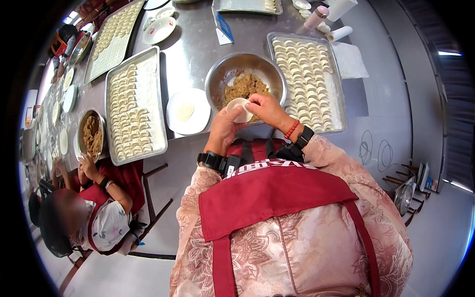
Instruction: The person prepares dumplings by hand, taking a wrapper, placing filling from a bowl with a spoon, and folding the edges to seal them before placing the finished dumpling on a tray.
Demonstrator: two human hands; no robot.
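Observation:
A round dough wrapper (238, 111) rests in my left hand (225, 128), held over the near rim of a steel bowl (216, 76). The fingers of my right hand (270, 110) pinch the wrapper's right edge. Brown minced filling (248, 86) lies in the bowl beyond my hands. Left of the bowl, a white plate (189, 125) carries a pale dough wrapper (184, 111). On the right stands a metal tray (338, 115) with rows of folded dumplings (302, 74). Whether filling lies in the held wrapper cannot be made out.
Another dumpling tray (157, 111) stands left of the plate. A seated co-worker (107, 219) works beside a second filling bowl (102, 122). Farther back are a blue-and-white table sign (223, 29), a pink bottle (315, 18) and a paper roll (339, 33). Stools (412, 185) stand at the right.

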